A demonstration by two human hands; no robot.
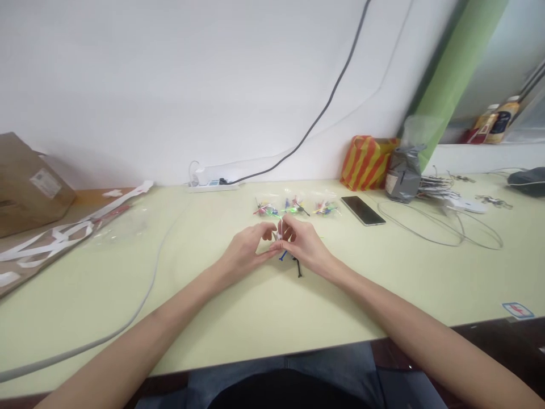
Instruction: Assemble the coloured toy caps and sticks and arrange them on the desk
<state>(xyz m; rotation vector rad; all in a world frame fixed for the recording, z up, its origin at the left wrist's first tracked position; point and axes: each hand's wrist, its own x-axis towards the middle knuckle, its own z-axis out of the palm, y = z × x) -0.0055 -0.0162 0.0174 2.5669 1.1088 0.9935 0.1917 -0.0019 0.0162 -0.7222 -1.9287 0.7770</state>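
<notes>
Near the middle of the table, my two hands meet over some small coloured plastic pieces. My right hand (300, 238) pinches a thin white plastic piece (281, 227) between thumb and fingers. My left hand (249, 245) is curled in close on the other side, its thumb reaching my right fingertips; whatever its fingers grip is too small to make out. Below my right hand, a blue plastic piece (283, 256) and a black plastic piece (298, 268) poke out onto the table, partly hidden. Just beyond lie three clear bags of multicoloured pieces: left bag (267, 209), middle bag (294, 205), right bag (326, 208).
A smartphone (363, 210) lies right of the bags, with a looped grey cable (451, 244) farther right. A striped bag (366, 162) and grey pouch (402, 173) stand by the wall. Left are a power strip (213, 186), a white cable (147, 295) and a brown paper bag (32, 187).
</notes>
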